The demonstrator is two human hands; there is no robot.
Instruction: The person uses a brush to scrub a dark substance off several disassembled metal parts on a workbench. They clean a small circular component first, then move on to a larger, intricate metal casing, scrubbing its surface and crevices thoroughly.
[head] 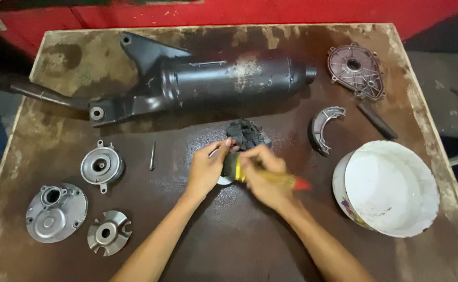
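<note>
My right hand [264, 178] grips a paintbrush [283, 180] with a yellow handle and red tip; its dark bristles point left toward my other hand. My left hand [207, 168] holds a small pale metal part [223, 179] against the table, mostly hidden under my fingers. Just beyond both hands lies a dark, grimy lump of a part [246, 133]. Both hands meet at the middle of the worn brown wooden table [229, 245].
A black exhaust muffler [208, 81] lies across the back. Silver engine covers [56, 213], [101, 166] and a finned piece [109, 233] sit at left, a thin pin [152, 155] nearby. At right are a white bowl [388, 188], a brake shoe [324, 128], a round cover [356, 70] and a dark bar [377, 121].
</note>
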